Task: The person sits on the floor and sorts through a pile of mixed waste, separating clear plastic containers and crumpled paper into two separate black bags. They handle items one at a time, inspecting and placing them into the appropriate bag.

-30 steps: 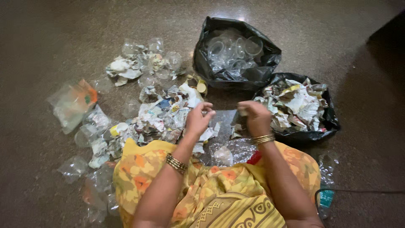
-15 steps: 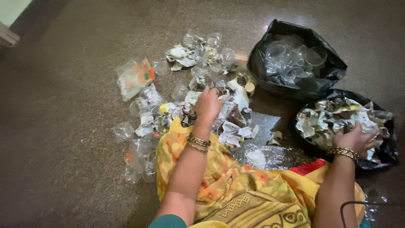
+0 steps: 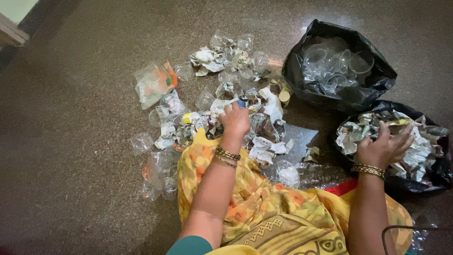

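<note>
Paper scraps (image 3: 245, 123) lie heaped on the near floor under my left hand (image 3: 234, 119), curled to pinch one, so I'd grip paper only, while my right hand (image 3: 383, 147), fingers spread, hovers over the paper bag (image 3: 436, 172).

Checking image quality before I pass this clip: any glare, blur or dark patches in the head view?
Head view: dim, warm light; glare on the floor beside the black bag of clear cups; frame corners fall dark. The left hand on the paper scraps is slightly soft, as is the right hand over the bag of crumpled paper.
</note>
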